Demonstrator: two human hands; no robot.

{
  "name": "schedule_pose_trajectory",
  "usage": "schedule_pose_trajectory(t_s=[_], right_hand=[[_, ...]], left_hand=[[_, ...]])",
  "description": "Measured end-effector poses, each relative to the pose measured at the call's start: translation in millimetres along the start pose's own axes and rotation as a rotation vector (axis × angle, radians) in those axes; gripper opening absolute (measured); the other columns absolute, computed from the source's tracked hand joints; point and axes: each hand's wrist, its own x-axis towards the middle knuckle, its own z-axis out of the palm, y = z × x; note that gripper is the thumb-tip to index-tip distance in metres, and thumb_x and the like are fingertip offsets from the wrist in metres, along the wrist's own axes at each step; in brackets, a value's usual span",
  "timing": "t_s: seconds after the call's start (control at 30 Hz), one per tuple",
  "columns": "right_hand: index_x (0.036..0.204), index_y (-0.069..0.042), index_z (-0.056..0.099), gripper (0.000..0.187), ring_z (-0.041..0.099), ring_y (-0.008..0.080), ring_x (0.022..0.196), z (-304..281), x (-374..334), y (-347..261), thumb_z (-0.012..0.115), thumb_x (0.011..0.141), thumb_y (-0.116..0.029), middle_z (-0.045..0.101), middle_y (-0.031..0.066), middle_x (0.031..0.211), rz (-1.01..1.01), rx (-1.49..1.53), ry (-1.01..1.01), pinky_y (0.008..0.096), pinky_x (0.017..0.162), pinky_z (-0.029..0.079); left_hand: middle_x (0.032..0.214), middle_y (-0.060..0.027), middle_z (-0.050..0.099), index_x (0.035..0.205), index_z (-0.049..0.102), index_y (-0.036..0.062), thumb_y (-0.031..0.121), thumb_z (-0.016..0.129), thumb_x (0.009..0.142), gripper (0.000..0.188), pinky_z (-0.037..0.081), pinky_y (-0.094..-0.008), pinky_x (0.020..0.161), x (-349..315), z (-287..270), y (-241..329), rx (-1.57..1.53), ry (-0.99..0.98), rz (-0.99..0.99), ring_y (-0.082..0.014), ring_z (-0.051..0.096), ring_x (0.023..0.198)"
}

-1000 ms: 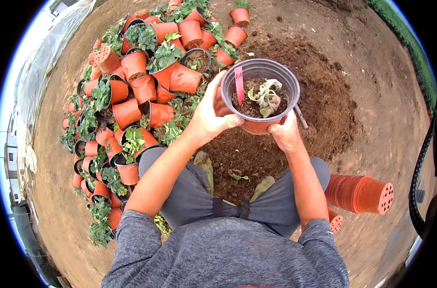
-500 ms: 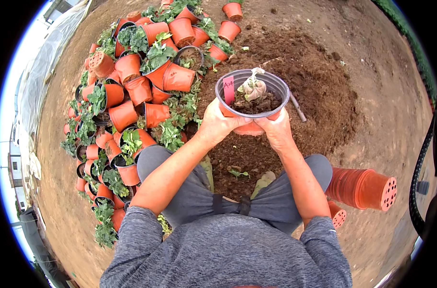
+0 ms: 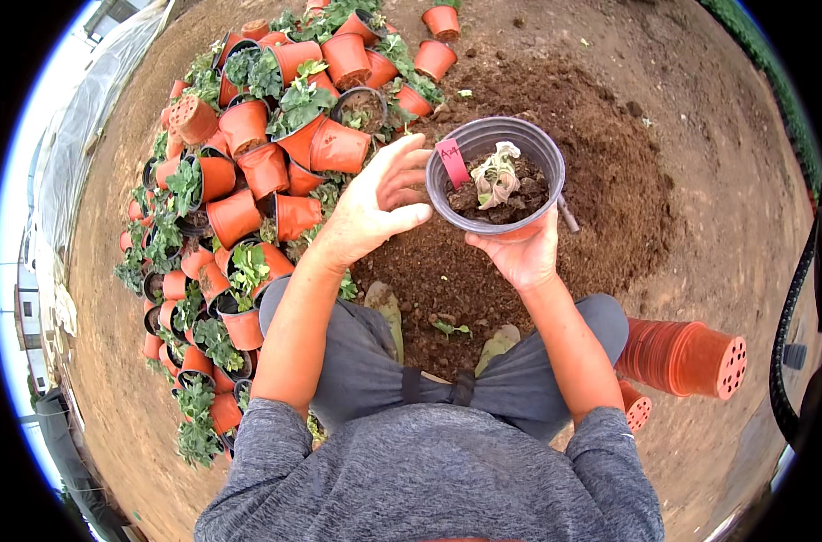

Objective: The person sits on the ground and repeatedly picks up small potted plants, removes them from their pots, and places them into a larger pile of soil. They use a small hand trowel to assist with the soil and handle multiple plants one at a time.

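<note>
In the head view, the person's left hand (image 3: 375, 203) is loosely spread, thumb apart from curved fingers, holding nothing; whether its fingertips touch the pot (image 3: 492, 131) just beside them cannot be told. The right hand (image 3: 524, 253) grips that pot from below, a wilted plant (image 3: 499, 176) and pink tag (image 3: 453, 163) above its fingers.

- Over my feed I see dark handwriting on the pink tag (image 3: 453, 163) inside the pot (image 3: 533, 135).
- The pale mark on the right sleeve (image 3: 610, 447) I can't read.
</note>
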Motion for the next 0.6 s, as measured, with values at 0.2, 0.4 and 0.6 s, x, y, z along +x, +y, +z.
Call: schedule_pose_trajectory(t_s=[0.2,0.4,0.6], right_hand=[[0.140,-0.019,0.039,0.068,0.059,0.0276,0.110,3,1,1,0.040,0.091,-0.066,0.053,0.0076,0.132,-0.057,-0.172,0.048,0.0432,0.067,0.056],[0.143,-0.018,0.037,0.070,0.047,0.0274,0.128,-2,4,3,0.045,0.091,-0.064,0.047,0.0072,0.141,-0.063,-0.334,0.016,0.0487,0.101,0.043],[0.138,-0.015,0.039,0.069,0.064,0.0201,0.098,-8,9,-1,0.054,0.088,-0.061,0.058,0.0060,0.121,-0.142,-0.465,0.045,0.0350,0.055,0.054]], left_hand=[[0.119,-0.0088,0.058,0.118,0.059,0.0008,0.010,0.069,0.086,0.035,0.047,-0.0299,0.090,7,4,-17,0.024,0.101,0.030,-0.0132,0.057,0.104],[0.111,-0.0080,0.060,0.099,0.064,0.0005,0.005,0.063,0.090,0.010,0.049,-0.0276,0.081,4,4,-27,0.597,0.331,0.383,-0.0118,0.059,0.095],[0.094,-0.0073,0.067,0.105,0.060,0.0001,0.001,0.064,0.088,0.018,0.051,-0.0249,0.068,-5,5,1,0.725,0.207,0.321,-0.0091,0.063,0.081]])
